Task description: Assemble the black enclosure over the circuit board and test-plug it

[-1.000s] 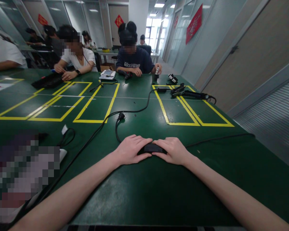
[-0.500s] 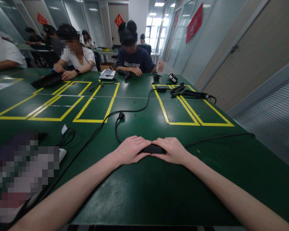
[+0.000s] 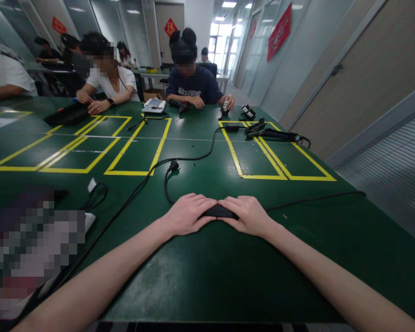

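A black power adapter [image 3: 218, 211] lies between my two hands, low over the table or resting on it; I cannot tell which. Its left end is gripped by my left hand [image 3: 191, 214], fingers on top and thumb along the near side. In the same way my right hand [image 3: 246, 215] closes around the right end, and the fingertips of both hands meet at the middle. From behind my left hand a short cord runs to a black plug [image 3: 173, 166] on the table. A thin black cable [image 3: 314, 199] leads off to the right.
The green table [image 3: 207, 286] carries yellow tape outlines. One long black cord [image 3: 131, 196] crosses it diagonally. Across sit co-workers, near a red and black power drill [image 3: 182, 106], a white device [image 3: 154, 106], a black tray [image 3: 67, 114] and a black tool [image 3: 275, 134]. Blurred items lie left.
My hands stay around the adapter, which looks slightly tilted compared with before. Across the table, a co-worker's hand has lowered a small white object toward the tabletop.
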A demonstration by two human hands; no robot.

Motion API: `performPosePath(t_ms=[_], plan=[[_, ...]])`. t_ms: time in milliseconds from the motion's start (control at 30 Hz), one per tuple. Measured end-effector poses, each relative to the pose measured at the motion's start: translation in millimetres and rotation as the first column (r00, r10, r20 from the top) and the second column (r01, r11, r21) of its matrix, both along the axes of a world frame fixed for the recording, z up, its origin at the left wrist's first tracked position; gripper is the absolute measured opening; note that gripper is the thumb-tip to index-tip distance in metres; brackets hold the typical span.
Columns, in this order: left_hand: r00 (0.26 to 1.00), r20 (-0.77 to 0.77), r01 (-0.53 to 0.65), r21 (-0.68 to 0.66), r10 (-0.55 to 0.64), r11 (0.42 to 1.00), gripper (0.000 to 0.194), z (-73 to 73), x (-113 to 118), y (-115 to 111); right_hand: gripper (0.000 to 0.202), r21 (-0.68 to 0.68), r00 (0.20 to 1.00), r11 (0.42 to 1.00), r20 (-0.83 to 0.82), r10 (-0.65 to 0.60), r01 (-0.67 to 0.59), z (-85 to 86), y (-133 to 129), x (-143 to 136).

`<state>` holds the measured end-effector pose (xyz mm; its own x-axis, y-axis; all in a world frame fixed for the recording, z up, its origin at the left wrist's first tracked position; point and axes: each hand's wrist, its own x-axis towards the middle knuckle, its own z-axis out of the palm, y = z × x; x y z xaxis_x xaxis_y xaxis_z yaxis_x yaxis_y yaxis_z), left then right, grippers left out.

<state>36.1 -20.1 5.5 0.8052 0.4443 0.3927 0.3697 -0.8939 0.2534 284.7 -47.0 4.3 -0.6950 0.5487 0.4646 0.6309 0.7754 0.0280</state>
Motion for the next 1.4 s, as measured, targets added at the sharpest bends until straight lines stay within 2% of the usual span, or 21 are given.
performPosePath(t_ms=[133,200,267,367,433,533,600,700,900,1067,1200,1267,1333,1400], plan=[[0.997,0.041,-0.065,-0.091,0.069,0.994,0.054,2.1,-2.1,2.8,0.033,0.134,0.999,0.991,0.044,0.023,-0.029,1.0,-1.0,5.4],[0.992,0.027,-0.115,-0.167,0.122,0.979,0.05,3.5,-2.6,5.5,0.034,0.189,0.998,0.981,0.058,0.038,-0.049,1.7,-1.8,7.5],[0.994,0.009,-0.108,-0.227,0.113,0.968,0.046,3.7,-2.7,8.1,0.034,0.2,0.997,0.978,0.064,0.053,-0.065,1.4,-1.8,8.5],[0.994,0.049,-0.079,-0.267,0.095,0.96,0.042,2.1,-3.1,9.8,0.035,0.138,0.996,0.989,0.073,0.045,-0.055,-0.8,0.4,8.3],[0.989,0.093,-0.089,-0.237,0.114,0.968,0.041,1.1,-3.4,9.2,0.035,0.077,0.996,0.996,0.079,0.038,-0.044,-2.1,2.6,7.5],[0.983,0.13,-0.111,-0.123,0.127,0.986,0.04,0.7,-3.4,7.2,0.036,0.005,0.998,0.999,0.044,0.052,-0.053,-1.9,4.0,5.3],[0.986,0.126,-0.104,-0.043,0.108,0.994,0.038,0.5,-3.1,6.0,0.04,-0.035,0.999,0.998,-0.009,0.042,-0.043,-0.9,3.2,3.3],[0.992,0.1,-0.076,0.037,0.072,0.996,0.036,-0.1,-2.7,4.9,0.037,-0.054,0.999,0.999,-0.043,0.001,-0.003,0.1,0.8,0.5],[0.989,0.123,-0.081,0.009,0.08,0.997,0.035,1.5,-2.1,3.3,0.037,0.008,1.0,1.0,-0.006,-0.019,0.019,-0.3,-0.9,0.8],[0.994,0.105,-0.012,-0.047,0.017,0.999,0.03,0.4,-2.3,5.1,0.039,-0.055,0.999,0.998,-0.038,0.027,-0.029,-0.5,1.2,1.2],[0.991,0.131,-0.036,-0.033,0.04,0.999,0.033,-1.0,-3.1,5.0,0.039,-0.071,0.998,0.996,-0.025,0.055,-0.057,-1.8,0.6,2.1],[0.98,0.194,-0.051,0.015,0.047,0.999,0.035,-0.3,-3.7,3.3,0.036,-0.102,0.996,0.994,-0.085,0.025,-0.034,-1.9,2.1,6.5],[0.95,0.308,-0.094,0.097,0.06,0.991,0.039,1.1,-4.2,1.3,0.035,-0.154,0.969,0.988,-0.241,-0.056,0.018,-0.9,6.9,16.3],[0.915,0.398,-0.133,0.154,0.062,0.979,0.039,2.2,-4.2,-0.2,0.035,-0.214,0.869,0.969,-0.448,-0.21,0.124,1.3,15.1,32.2]])
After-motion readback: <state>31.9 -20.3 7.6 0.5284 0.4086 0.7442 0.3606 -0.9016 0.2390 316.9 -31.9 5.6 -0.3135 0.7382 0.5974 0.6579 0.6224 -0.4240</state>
